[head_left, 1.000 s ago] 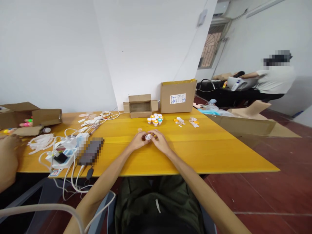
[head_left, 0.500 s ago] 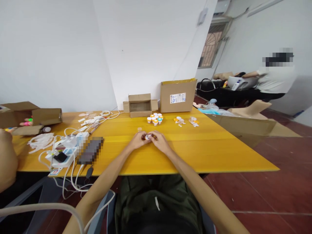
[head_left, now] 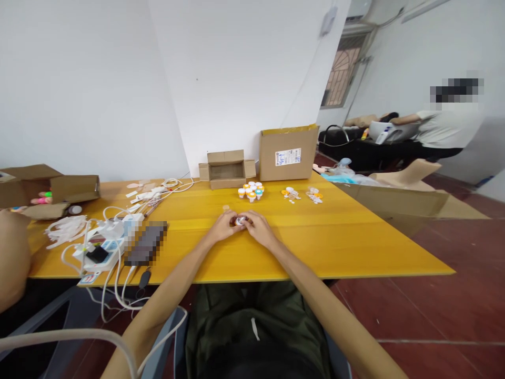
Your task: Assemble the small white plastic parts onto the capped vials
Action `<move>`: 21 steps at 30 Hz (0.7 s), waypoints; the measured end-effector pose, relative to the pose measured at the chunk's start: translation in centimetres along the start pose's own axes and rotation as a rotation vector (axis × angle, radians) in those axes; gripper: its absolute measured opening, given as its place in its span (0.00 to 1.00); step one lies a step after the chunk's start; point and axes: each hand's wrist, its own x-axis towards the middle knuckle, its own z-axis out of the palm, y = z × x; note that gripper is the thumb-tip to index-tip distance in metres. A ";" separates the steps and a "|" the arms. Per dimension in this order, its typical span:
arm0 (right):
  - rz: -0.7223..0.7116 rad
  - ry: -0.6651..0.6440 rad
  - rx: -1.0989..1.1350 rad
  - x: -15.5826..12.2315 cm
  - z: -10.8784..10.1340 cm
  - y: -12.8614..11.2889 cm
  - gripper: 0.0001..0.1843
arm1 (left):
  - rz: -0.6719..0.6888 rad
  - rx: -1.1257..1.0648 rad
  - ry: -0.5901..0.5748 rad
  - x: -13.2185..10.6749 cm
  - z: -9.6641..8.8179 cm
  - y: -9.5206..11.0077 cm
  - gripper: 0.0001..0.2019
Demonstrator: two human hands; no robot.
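Between my two hands, low over the middle of the table, is a small white round piece (head_left: 239, 221), partly covered by the fingers; its exact kind does not show. My left hand (head_left: 224, 226) grips it from the left, thumb and fingers closed around it. From the other side my right hand (head_left: 255, 227) pinches the same piece. Beyond the hands stands a cluster of small jars (head_left: 251, 191) with white, orange and teal lids. To its right lie loose lids and small white parts (head_left: 290, 193), with another little pile of clear and orange parts (head_left: 314, 196) beside them.
An open cardboard box (head_left: 226, 173) and a larger closed carton (head_left: 289, 155) stand against the wall. At left are a power strip (head_left: 114, 247) with white cables, a dark phone-like device (head_left: 145, 243) and another open box (head_left: 74, 188). A co-worker's arm (head_left: 13, 258) shows at far left.
Both hands stay in nearly the same spot around the white piece, with only slight finger movement. The whole view has shifted a little.
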 end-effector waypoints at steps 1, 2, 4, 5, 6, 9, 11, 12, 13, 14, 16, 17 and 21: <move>0.004 0.007 -0.001 0.0 0.0 0.0 0.12 | 0.007 0.000 0.004 0.0 0.0 0.0 0.11; 0.008 0.014 0.001 0.0 0.1 0.0 0.12 | 0.013 0.000 0.008 0.0 0.0 -0.1 0.11; 0.013 0.026 0.009 0.0 0.1 0.1 0.12 | 0.017 0.013 0.013 -0.1 0.1 -0.1 0.10; 0.016 0.032 0.014 0.0 0.1 0.1 0.12 | 0.018 0.028 0.012 -0.1 0.1 -0.2 0.09; 0.019 0.038 0.019 0.0 0.1 0.1 0.12 | 0.020 0.045 0.009 -0.1 0.1 -0.2 0.09; 0.023 0.044 0.029 0.1 0.2 0.2 0.12 | 0.027 0.081 0.001 -0.2 0.1 -0.2 0.09; 0.022 0.040 0.040 0.1 0.2 0.2 0.12 | 0.027 0.076 0.003 -0.2 0.1 -0.2 0.09; 0.023 0.041 0.048 0.1 0.2 0.3 0.12 | 0.024 0.068 0.006 -0.2 0.1 -0.2 0.09; 0.026 0.046 0.057 0.1 0.1 0.4 0.12 | 0.019 0.056 0.009 -0.2 0.1 -0.2 0.09; 0.033 0.055 0.069 0.1 0.1 0.5 0.11 | 0.012 0.039 0.009 -0.1 0.1 -0.3 0.09; 0.065 0.074 0.107 0.2 0.0 0.7 0.11 | -0.010 -0.008 0.002 0.0 0.1 -0.3 0.08; 0.094 0.080 0.137 0.3 -0.1 0.9 0.11 | -0.026 -0.039 -0.001 0.0 0.1 -0.3 0.07; 0.280 0.041 0.353 0.5 -0.2 1.3 0.12 | -0.089 -0.166 0.041 0.3 -0.2 0.0 0.07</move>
